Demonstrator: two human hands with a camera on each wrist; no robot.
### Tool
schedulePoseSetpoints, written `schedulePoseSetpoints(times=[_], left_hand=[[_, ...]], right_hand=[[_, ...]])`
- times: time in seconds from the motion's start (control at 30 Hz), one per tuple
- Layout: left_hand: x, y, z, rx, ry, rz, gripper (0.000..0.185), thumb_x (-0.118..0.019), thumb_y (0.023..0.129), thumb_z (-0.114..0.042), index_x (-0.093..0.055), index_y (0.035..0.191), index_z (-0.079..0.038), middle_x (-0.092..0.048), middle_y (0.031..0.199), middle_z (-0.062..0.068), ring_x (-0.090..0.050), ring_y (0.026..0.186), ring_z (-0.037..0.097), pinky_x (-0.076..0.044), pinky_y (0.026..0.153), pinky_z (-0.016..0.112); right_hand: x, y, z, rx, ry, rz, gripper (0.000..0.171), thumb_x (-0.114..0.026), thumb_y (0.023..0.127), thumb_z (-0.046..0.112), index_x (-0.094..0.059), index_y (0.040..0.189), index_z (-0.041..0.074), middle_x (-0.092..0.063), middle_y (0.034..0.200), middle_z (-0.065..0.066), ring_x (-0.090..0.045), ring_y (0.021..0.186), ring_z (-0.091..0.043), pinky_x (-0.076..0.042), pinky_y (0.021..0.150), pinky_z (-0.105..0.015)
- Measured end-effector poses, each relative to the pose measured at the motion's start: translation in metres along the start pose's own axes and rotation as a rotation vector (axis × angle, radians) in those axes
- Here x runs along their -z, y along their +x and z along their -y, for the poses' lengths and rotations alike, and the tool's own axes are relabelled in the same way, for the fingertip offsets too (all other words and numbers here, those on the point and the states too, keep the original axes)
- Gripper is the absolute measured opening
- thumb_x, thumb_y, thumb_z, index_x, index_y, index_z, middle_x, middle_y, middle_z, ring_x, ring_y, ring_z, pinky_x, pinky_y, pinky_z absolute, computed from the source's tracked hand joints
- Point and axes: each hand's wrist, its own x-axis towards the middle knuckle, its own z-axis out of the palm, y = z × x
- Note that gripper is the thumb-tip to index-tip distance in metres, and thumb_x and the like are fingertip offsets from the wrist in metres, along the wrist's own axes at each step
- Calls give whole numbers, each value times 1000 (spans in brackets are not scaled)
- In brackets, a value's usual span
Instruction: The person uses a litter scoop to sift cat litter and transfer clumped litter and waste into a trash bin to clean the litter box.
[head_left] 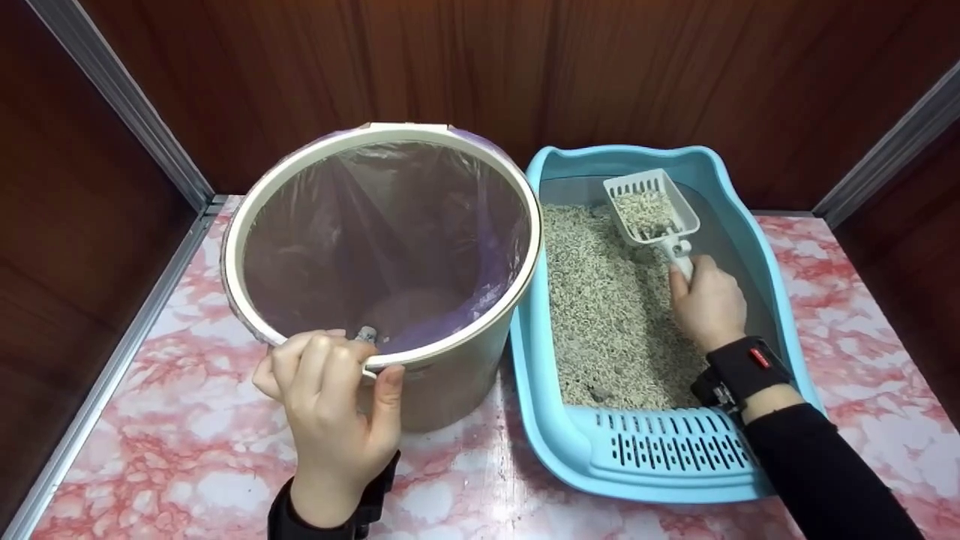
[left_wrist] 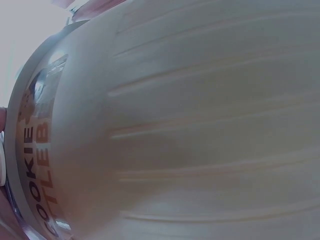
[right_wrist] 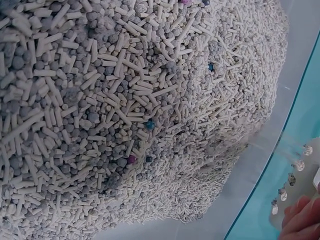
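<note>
In the head view my right hand (head_left: 709,304) grips the handle of a white slotted litter scoop (head_left: 673,246), which holds a heap of pale litter pellets. It is over the back right of a blue litter box (head_left: 529,360). Pale and grey cat litter (head_left: 600,315) lies in the box. The scoop's slotted end (right_wrist: 305,182) and some fingers show at the right wrist view's edge. My left hand (head_left: 330,405) holds the near rim of a round trash bin (head_left: 450,390), thumb outside. A clear purplish bag (head_left: 375,225) lines the bin, with a grey clump (head_left: 366,334) inside.
Bin and litter box stand side by side on a red-and-white marbled surface (head_left: 457,480). Dark wood panels (head_left: 487,67) close off the back and sides, with metal strips (head_left: 142,112) at the corners. The box has a slotted blue step (head_left: 667,450) in front.
</note>
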Motion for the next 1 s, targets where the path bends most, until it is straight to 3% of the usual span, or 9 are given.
schedulePoseSetpoints(times=[0.2, 0.5, 0.63, 0.8, 1.0], left_hand=[[0, 0, 0, 3, 4, 15, 52, -49, 102, -47, -55, 73, -4, -52, 69, 9, -46, 85, 33, -17, 91, 44], [1, 1, 0, 2, -2, 7, 52, -49, 102, -47, -55, 73, -5, -51, 68, 8, -45, 83, 32, -18, 89, 45], [1, 1, 0, 1, -1, 5, 52, -49, 101, -47, -56, 73, -4, -51, 69, 9, -45, 83, 32, -18, 90, 44], [0, 1, 0, 4, -2, -6, 52, -49, 101, -48, -56, 72, -5, -52, 68, 9, -46, 83, 33, -19, 93, 42], [-1, 1, 0, 5, -5, -12, 53, -49, 101, -48, -56, 72, -5, -52, 68, 8, -46, 83, 33, -19, 94, 41]], right_hand=[[-1, -2, 1, 10, 41, -63, 37, -54, 101, 24, -56, 119, -7, -65, 97, -33, -63, 81, -51, -45, 69, -60], [1, -2, 3, 8, 61, -58, 37, -56, 100, 25, -57, 122, -6, -66, 100, -32, -63, 83, -49, -46, 71, -59], [0, -2, 3, 32, 51, -54, 39, -51, 102, 28, -58, 118, -6, -64, 88, -29, -61, 73, -46, -43, 64, -55], [-1, 0, 2, 46, 18, -37, 38, -43, 106, 32, -57, 99, -2, -54, 69, -16, -52, 57, -34, -34, 53, -41], [0, 1, 2, 36, 5, -20, 37, -41, 106, 32, -52, 87, 3, -49, 65, -11, -49, 54, -31, -32, 50, -38]])
